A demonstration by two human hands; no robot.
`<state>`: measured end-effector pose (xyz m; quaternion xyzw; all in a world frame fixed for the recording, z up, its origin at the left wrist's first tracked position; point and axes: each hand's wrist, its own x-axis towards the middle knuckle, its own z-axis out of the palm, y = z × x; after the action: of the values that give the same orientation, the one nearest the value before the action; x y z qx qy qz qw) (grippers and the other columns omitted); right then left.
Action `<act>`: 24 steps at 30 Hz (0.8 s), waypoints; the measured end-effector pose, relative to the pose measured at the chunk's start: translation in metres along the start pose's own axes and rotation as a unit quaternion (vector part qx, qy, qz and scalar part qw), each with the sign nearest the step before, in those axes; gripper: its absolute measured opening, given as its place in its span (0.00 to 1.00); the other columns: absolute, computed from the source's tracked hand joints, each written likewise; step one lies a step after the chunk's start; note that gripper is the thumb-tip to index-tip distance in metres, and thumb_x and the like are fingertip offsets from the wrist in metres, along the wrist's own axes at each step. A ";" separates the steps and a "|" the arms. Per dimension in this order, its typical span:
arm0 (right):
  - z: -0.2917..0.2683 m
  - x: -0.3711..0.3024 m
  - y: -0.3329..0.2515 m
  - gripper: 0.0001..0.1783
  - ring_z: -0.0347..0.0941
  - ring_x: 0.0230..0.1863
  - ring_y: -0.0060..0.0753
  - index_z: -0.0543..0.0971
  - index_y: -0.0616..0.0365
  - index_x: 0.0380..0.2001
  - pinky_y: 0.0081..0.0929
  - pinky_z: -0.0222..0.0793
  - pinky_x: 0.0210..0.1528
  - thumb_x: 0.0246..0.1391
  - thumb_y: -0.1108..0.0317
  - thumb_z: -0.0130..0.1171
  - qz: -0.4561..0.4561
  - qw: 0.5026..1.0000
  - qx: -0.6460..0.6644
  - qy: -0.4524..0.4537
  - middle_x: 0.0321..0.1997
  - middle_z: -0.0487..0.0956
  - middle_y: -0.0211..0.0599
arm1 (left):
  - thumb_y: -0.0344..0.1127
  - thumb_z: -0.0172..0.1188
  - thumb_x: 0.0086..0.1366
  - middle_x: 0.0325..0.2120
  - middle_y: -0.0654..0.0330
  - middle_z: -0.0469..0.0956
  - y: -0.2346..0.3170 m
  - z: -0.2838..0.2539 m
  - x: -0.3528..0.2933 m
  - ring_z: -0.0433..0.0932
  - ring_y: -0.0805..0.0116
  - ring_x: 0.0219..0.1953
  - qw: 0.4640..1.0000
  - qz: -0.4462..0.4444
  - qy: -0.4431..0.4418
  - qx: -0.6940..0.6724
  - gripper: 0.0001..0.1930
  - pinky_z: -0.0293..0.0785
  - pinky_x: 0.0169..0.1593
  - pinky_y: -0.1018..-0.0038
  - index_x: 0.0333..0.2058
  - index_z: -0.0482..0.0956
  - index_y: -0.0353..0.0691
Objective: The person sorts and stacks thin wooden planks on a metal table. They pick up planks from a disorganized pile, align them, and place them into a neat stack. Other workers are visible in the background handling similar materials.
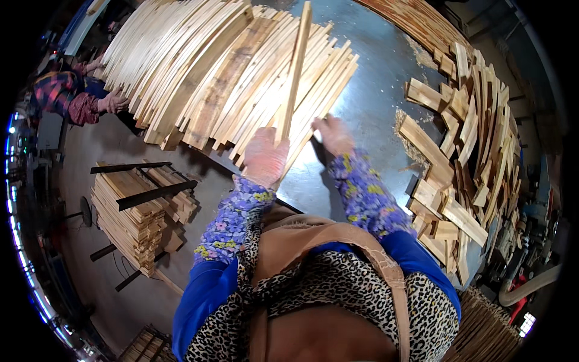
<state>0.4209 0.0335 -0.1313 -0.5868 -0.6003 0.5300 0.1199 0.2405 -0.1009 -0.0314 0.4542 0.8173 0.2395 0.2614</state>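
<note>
— Two hands at work: the left hand (265,158) is closed around the lower end of a long wooden slat (294,75), which rises tilted toward twelve o'clock over the pile of slats (223,72).

— And the other?

— The right hand (333,135) lies fingers-down on the pile's near edge, just beside the held slat; whether it grips anything I cannot tell.

— Room to move?

— Bare metal table (374,90) runs from one to three o'clock of the hands, up to the heap of short offcuts (464,157). At nine o'clock, past the table's edge, stands a stacked bundle (136,217) on the floor; at ten, another person's hand (113,101) touches the pile's far edge.
</note>
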 end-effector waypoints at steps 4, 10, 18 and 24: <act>-0.012 -0.035 -0.077 0.49 0.80 0.58 0.38 0.58 0.70 0.80 0.33 0.77 0.63 0.67 0.53 0.67 -0.057 0.966 0.248 -0.051 0.68 0.78 0.51 | 0.52 0.67 0.65 0.47 0.47 0.86 0.036 -0.008 0.002 0.86 0.43 0.46 0.991 0.095 -0.093 0.003 0.21 0.81 0.56 0.51 0.44 0.87 0.38; -0.078 0.007 -0.089 0.37 0.81 0.50 0.28 0.77 0.62 0.70 0.28 0.81 0.51 0.60 0.61 0.73 -0.005 0.988 0.094 -0.123 0.51 0.86 0.36 | 0.67 0.73 0.58 0.72 0.36 0.68 -0.102 -0.058 0.104 0.63 0.42 0.77 0.944 0.102 0.092 0.299 0.51 0.53 0.81 0.56 0.73 0.70 0.42; -0.098 0.104 -0.185 0.28 0.85 0.55 0.40 0.83 0.37 0.66 0.36 0.81 0.62 0.64 0.68 0.68 -0.223 0.844 -0.450 -0.188 0.55 0.89 0.34 | 0.58 0.71 0.61 0.59 0.38 0.81 -0.196 -0.171 0.161 0.79 0.40 0.63 0.991 0.016 -0.079 0.102 0.43 0.75 0.68 0.55 0.67 0.75 0.33; 0.028 0.167 -0.260 0.28 0.81 0.56 0.35 0.86 0.30 0.63 0.36 0.82 0.61 0.61 0.69 0.74 -0.436 0.649 -0.586 -0.211 0.53 0.85 0.29 | 0.49 0.57 0.77 0.42 0.45 0.87 -0.222 -0.209 0.177 0.85 0.53 0.47 0.985 0.115 -0.065 0.110 0.26 0.78 0.58 0.63 0.56 0.84 0.30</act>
<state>0.2022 0.2235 -0.0211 -0.0776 -0.9817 0.0642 -0.1619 -0.1117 -0.0842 -0.0515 0.5857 0.7623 0.1466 0.2334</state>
